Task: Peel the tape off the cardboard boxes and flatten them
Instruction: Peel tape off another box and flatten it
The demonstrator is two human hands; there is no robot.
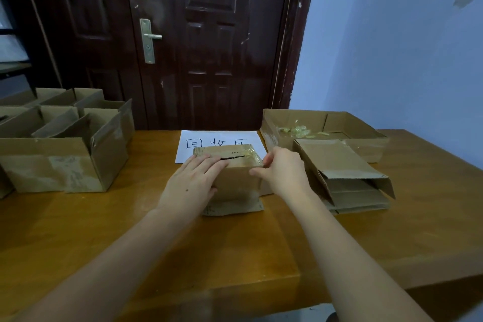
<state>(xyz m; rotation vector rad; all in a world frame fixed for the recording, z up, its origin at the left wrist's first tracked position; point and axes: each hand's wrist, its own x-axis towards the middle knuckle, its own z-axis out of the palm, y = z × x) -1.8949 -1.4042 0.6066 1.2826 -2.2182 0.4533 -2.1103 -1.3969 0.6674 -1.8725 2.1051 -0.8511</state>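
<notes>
A small brown cardboard box (pixel 236 178) stands at the middle of the wooden table (pixel 104 230), directly ahead of both hands, its taped top seam (pixel 235 157) running left to right. The left hand (pixel 193 183) lies flat on the box's near-left top, fingers straight. The right hand (pixel 282 172) is nearer the clear tape (pixel 252 157); whether its fingertips pinch it cannot be told.

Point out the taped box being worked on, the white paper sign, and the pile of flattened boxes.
taped box (pixel 236 183), head view, its near side face.
white paper sign (pixel 206 137), head view, blank upper margin.
pile of flattened boxes (pixel 337 158), head view, top sheet.
</notes>
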